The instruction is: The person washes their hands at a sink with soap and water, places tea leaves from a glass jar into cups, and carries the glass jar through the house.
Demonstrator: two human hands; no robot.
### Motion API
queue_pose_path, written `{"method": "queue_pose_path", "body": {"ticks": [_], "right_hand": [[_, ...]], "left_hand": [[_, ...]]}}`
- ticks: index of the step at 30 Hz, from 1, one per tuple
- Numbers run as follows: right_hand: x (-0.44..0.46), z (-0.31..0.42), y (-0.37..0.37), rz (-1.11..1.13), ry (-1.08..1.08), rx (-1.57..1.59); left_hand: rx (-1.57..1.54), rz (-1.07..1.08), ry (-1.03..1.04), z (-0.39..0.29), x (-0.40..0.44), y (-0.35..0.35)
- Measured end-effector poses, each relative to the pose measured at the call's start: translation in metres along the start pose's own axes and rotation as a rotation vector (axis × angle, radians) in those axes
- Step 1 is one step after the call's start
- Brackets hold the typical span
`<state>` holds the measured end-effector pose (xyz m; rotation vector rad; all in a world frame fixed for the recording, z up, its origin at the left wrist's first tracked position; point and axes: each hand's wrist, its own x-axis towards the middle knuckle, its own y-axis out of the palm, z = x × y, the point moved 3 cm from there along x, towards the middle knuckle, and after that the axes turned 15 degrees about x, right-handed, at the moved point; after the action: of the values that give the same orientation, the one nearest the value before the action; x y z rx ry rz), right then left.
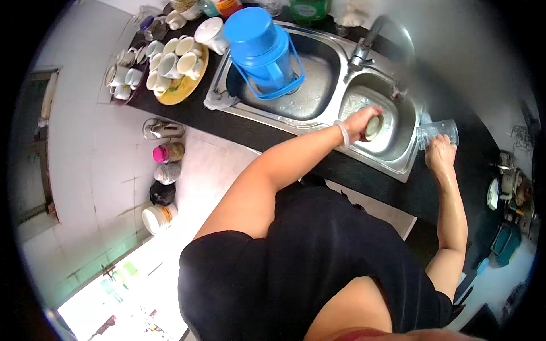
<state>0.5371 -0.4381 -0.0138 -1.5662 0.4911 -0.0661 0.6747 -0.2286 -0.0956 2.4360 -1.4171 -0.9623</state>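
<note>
Clear cylindrical tumbler (447, 132) sits at or just above the black countertop (410, 192), outside the small stainless-steel basin (405, 128); a pale, rounded object (372, 128), possibly a cup, is over the basin, so that piece looks unfinished, though how clean either is cannot be told. The right hand (441, 154) reaches forward, knuckles up, fingers curled closed against the tumbler; the left hand (358, 123), angled inward, has its fingers partly closed around the pale object.
</note>
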Motion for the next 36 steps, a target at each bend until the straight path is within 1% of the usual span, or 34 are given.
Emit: {"method": "queue_pose_path", "body": {"ticks": [1, 3, 4, 5, 7, 8, 10, 11, 12, 13, 15, 16, 17, 19, 20, 21, 22, 23, 24, 25, 26, 27, 28, 29, 30, 31, 32, 34, 35, 36], "right_hand": [[-0.002, 0.010, -0.004, 0.028, -0.005, 0.014], [-0.007, 0.026, -0.009, 0.081, -0.008, 0.034], [-0.006, 0.032, -0.006, 0.066, 0.006, 0.033], [-0.009, 0.035, -0.002, 0.031, -0.029, 0.028], [-0.014, 0.037, 0.000, -0.041, -0.098, 0.014], [-0.011, 0.038, -0.003, -0.023, -0.094, 0.010], [-0.009, 0.016, 0.006, -0.005, 0.004, -0.072], [-0.008, 0.012, 0.007, 0.002, 0.052, -0.113], [-0.016, 0.031, -0.017, 0.001, 0.077, -0.129], [-0.018, 0.035, -0.016, -0.025, 0.047, -0.115], [-0.025, 0.040, -0.012, -0.064, -0.004, -0.083], [-0.028, 0.051, -0.013, -0.024, -0.012, -0.060], [-0.029, 0.061, -0.014, -0.012, 0.059, -0.052], [-0.030, 0.078, -0.011, 0.018, 0.196, -0.046], [-0.024, 0.077, -0.010, 0.099, 0.261, -0.098], [-0.021, 0.077, -0.012, 0.088, 0.267, -0.130], [-0.022, 0.081, -0.013, 0.081, 0.271, -0.158], [-0.023, 0.086, -0.009, 0.079, 0.278, -0.178], [-0.025, 0.106, -0.015, 0.053, 0.401, -0.127], [-0.023, 0.113, -0.008, 0.063, 0.331, -0.095], [-0.018, 0.110, 0.000, 0.071, 0.264, -0.066], [-0.015, 0.112, 0.002, 0.078, 0.196, -0.039], [-0.028, 0.205, -0.052, -0.009, 0.132, 0.159], [-0.019, 0.232, -0.058, 0.031, 0.170, 0.254], [-0.016, 0.258, -0.065, -0.008, 0.111, 0.308], [-0.015, 0.299, -0.085, 0.016, 0.172, 0.437], [-0.008, 0.313, -0.084, 0.048, 0.099, 0.581], [0.008, 0.343, -0.079, 0.082, 0.127, 0.908], [0.010, 0.369, -0.083, 0.085, 0.037, 1.166], [0.014, 0.400, -0.093, 0.084, -0.060, 1.425]], "left_hand": [[0.087, 0.016, 0.062, 0.007, 0.004, 0.002], [0.782, -0.097, 0.383, 0.019, 0.014, -0.002], [1.003, -0.072, 0.383, -0.004, -0.013, 0.008], [1.408, -0.217, 0.534, -0.004, -0.026, 0.012], [1.852, -0.154, 0.821, -0.026, -0.057, 0.018], [1.948, -0.152, 0.891, -0.023, -0.060, 0.017], [2.136, -0.146, 1.035, -0.008, -0.062, 0.016], [2.151, -0.185, 1.127, -0.003, -0.068, 0.014], [2.163, -0.229, 1.215, 0.001, -0.078, 0.012], [2.172, -0.275, 1.301, 0.006, -0.088, 0.008], [2.142, -0.263, 1.342, 0.013, -0.107, -0.003], [2.146, -0.239, 1.356, 0.015, -0.117, -0.012], [2.151, -0.216, 1.376, 0.016, -0.127, -0.020], [2.189, -0.249, 1.366, 0.021, -0.151, -0.042], [2.197, -0.265, 1.367, 0.020, -0.163, -0.057], [2.208, -0.287, 1.363, 0.018, -0.175, -0.073], [2.246, -0.267, 1.249, 0.015, -0.187, -0.089], [2.218, -0.309, 1.273, 0.014, -0.199, -0.108], [2.217, -0.356, 1.210, 0.010, -0.213, -0.128], [2.214, -0.399, 1.151, 0.005, -0.223, -0.144], [2.117, -0.477, 1.095, 0.014, -0.220, -0.164], [2.160, -0.401, 1.017, -0.005, -0.243, -0.179], [2.076, -0.359, 0.886, -0.017, -0.262, -0.191], [1.995, -0.316, 0.759, -0.023, -0.276, -0.205], [1.834, -0.395, 0.744, -0.027, -0.289, -0.220], [1.670, -0.463, 0.724, -0.030, -0.301, -0.234], [1.506, -0.527, 0.701, -0.031, -0.311, -0.248], [1.218, -0.719, 0.715, -0.032, -0.321, -0.279], [1.067, -0.808, 0.715, -0.030, -0.325, -0.297], [0.720, -0.684, 0.599, -0.026, -0.322, -0.321]]}}
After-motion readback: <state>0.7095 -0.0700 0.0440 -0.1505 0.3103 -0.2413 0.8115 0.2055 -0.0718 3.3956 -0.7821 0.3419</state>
